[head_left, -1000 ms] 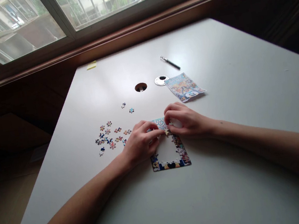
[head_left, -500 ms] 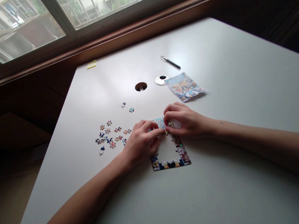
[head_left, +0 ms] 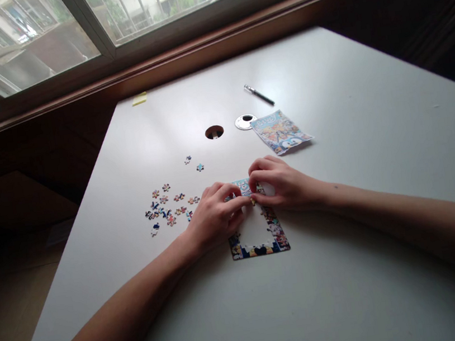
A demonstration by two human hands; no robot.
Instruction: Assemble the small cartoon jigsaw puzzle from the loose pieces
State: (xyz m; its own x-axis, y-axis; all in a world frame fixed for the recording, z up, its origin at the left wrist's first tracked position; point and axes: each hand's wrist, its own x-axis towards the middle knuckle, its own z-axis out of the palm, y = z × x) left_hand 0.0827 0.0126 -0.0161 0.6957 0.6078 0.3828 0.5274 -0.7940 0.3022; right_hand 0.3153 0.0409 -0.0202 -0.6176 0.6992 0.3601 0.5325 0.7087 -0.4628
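A partly assembled jigsaw puzzle lies on the white table, its border joined around a bare middle. My left hand covers its left side, fingers curled and the thumb and index tips pressed together near the top. Over the upper right corner, my right hand is bent in a pinch, its fingertips meeting those of the left. A small puzzle piece shows at the meeting fingertips, mostly hidden by them. Left of my left hand, several loose puzzle pieces lie scattered in a group.
Beyond my right hand lies a printed picture sheet, partly over a round silver cover. A round hole opens in the table. Farther back are a black pen and a yellow sticky note, below the window.
Almost nothing differs. Both hands stay at the top of the puzzle, with only a very slight shift of the fingertips.
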